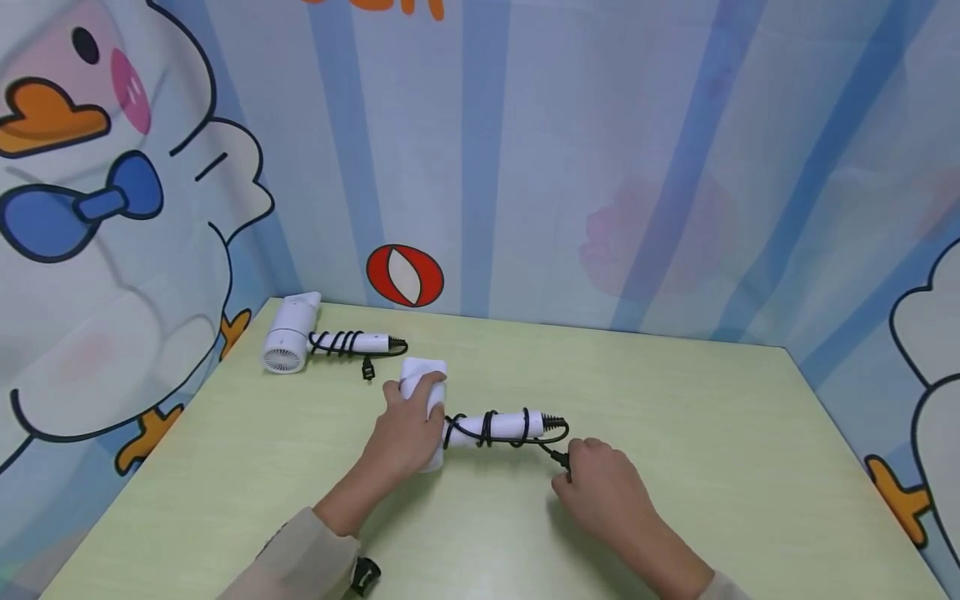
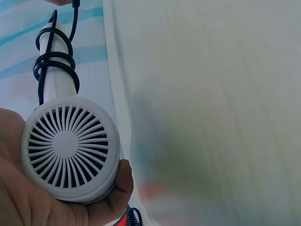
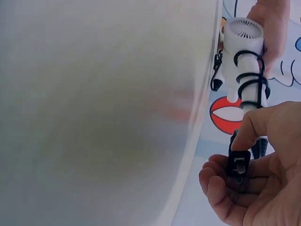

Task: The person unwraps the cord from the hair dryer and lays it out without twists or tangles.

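My left hand (image 1: 408,429) grips the barrel of a white hair dryer (image 1: 423,375) over the table. Its round slotted intake grille (image 2: 66,143) faces the left wrist camera, with fingers and thumb around the barrel. The handle (image 1: 506,427) points right, wound in several loops of black power cord (image 1: 487,429). To the right of the handle, my right hand (image 1: 607,492) pinches the black plug (image 3: 238,165) at the cord's free end. The prongs show in the right wrist view, between thumb and curled fingers.
A second white hair dryer (image 1: 291,333) lies at the table's back left corner, its cord also wound round the handle and its plug (image 1: 368,368) loose beside it. Behind the pale table (image 1: 697,433) hangs a printed cartoon curtain (image 1: 540,167). A small black object (image 1: 365,575) sits by the left cuff.
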Demonstrator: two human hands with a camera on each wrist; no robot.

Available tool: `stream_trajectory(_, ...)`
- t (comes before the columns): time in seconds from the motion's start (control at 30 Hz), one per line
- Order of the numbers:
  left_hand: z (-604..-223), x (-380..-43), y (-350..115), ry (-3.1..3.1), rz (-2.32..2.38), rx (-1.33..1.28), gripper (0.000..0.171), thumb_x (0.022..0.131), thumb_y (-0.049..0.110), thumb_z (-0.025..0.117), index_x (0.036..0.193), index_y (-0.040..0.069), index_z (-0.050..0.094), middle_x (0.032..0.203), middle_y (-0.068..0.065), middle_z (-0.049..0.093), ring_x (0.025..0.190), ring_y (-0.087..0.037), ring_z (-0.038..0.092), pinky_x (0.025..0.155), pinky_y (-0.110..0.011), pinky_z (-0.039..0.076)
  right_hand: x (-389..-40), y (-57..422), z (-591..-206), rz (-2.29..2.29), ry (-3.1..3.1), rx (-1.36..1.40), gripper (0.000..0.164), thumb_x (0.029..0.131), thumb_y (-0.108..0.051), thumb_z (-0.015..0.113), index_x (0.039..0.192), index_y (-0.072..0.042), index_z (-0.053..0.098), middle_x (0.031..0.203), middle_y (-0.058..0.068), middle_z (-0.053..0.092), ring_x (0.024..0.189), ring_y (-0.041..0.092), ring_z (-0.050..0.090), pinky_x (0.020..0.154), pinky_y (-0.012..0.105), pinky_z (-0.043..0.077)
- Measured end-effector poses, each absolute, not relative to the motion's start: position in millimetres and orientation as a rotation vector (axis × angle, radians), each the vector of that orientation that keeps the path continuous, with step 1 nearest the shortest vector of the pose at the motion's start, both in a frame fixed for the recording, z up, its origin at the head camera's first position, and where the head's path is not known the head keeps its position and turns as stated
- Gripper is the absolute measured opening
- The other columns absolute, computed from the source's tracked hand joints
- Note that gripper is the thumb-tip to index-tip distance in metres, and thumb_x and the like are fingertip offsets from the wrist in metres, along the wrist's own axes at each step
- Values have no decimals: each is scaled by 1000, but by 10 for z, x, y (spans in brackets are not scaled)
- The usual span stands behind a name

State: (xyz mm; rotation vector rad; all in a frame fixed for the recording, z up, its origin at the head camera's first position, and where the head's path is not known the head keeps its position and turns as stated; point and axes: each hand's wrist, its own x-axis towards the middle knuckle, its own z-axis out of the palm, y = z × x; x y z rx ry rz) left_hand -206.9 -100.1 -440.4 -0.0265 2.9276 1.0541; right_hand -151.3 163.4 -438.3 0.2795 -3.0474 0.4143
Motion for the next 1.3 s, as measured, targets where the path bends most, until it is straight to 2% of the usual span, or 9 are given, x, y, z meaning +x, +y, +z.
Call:
stream_trajectory(0.17, -4352, -2035, -1006, 2913, 1044, 2, 44, 106, 35, 45, 149, 38, 41, 147, -26, 23, 72, -33, 58, 59, -38, 47, -1601, 1730, -4400, 358, -3014, 380, 11, 80, -9, 69, 81, -1, 62, 72, 3, 52, 64, 17, 48, 60, 35, 44)
stream_trajectory(0.33, -4314, -1996, -1007, 2896, 1044, 28, 43, 106, 35, 45, 149, 38, 41, 147, -25, 25, 73, -33, 58, 60, -38, 46, -1686, 1812, -4421, 302, -2949, 496, 7, 76, -2, 66, 74, -5, 60, 69, 0, 49, 67, 16, 43, 63, 33, 42)
stream_trajectory(0.5, -4306, -1980, -1007, 2896, 1052, 28, 43, 106, 35, 44, 148, 39, 42, 146, -24, 26, 70, -31, 58, 58, -37, 45, -1723, 1850, -4443, 243, -2886, 616, 11, 82, 3, 65, 75, -6, 63, 73, -2, 54, 71, 14, 50, 66, 33, 48)
stream_trajectory(0.6, -4300, -1977, -1008, 2897, 1046, 21, 43, 106, 36, 44, 148, 40, 42, 144, -24, 29, 70, -31, 58, 58, -37, 45, -1733, 1872, -4435, 241, -2894, 615, 13, 89, 1, 65, 80, -9, 62, 76, -2, 57, 74, 14, 55, 68, 34, 51)
stream_trajectory(0.73, -4283, -1971, -1008, 2896, 1039, 13, 43, 106, 37, 44, 148, 42, 41, 137, -27, 36, 71, -31, 57, 58, -38, 44, -1766, 1925, -4415, 248, -2918, 584, 16, 95, -3, 60, 82, -12, 55, 74, -4, 54, 69, 12, 50, 63, 32, 47)
stream_trajectory(0.97, -4284, -1967, -1010, 2907, 1010, 23, 44, 106, 39, 44, 149, 44, 41, 124, -23, 48, 74, -30, 56, 57, -38, 43, -1823, 2016, -4420, 292, -2952, 586, 19, 90, -17, 58, 77, -13, 45, 68, -1, 42, 63, 15, 38, 59, 31, 35)
stream_trajectory(1.13, -4304, -1978, -1011, 2915, 1001, 37, 43, 105, 38, 45, 148, 43, 44, 123, -22, 50, 75, -29, 56, 56, -37, 44, -1863, 2042, -4444, 201, -2911, 595, 27, 97, -25, 59, 76, -13, 48, 68, -2, 41, 63, 15, 38, 57, 30, 36)
stream_trajectory(1.3, -4317, -1980, -1008, 2914, 988, 39, 43, 105, 37, 46, 147, 43, 45, 124, -23, 47, 72, -30, 57, 54, -36, 45, -1893, 2062, -4486, 51, -2799, 624, 28, 99, -22, 63, 78, -8, 50, 69, 1, 41, 65, 19, 38, 55, 32, 36)
